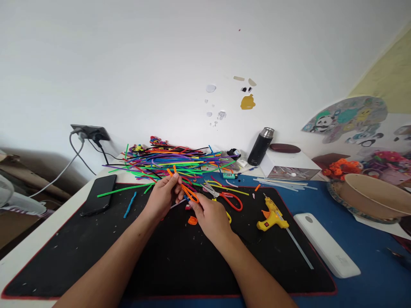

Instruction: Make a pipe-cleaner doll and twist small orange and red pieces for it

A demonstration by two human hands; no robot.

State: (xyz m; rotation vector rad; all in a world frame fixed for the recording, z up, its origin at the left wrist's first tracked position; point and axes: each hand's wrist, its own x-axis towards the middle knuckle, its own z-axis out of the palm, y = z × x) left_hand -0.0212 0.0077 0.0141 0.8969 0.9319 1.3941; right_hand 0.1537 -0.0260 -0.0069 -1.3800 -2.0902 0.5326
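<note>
I see my left hand [163, 194] pinching the upper end of an orange pipe cleaner [188, 192], fingers closed on it; my right hand [208, 216] grips its looped lower end; a small orange piece [192, 220] lies just below the fingertips; red-handled scissors [226, 197] sit right of them; the pile of pipe cleaners [167, 162] lies beyond.

Orange pipe cleaner [188, 192]: thin, fuzzy, bent into a narrow loop with two loose ends pointing up-left. It is raised just above the black mat [96, 252], near its far edge.
</note>
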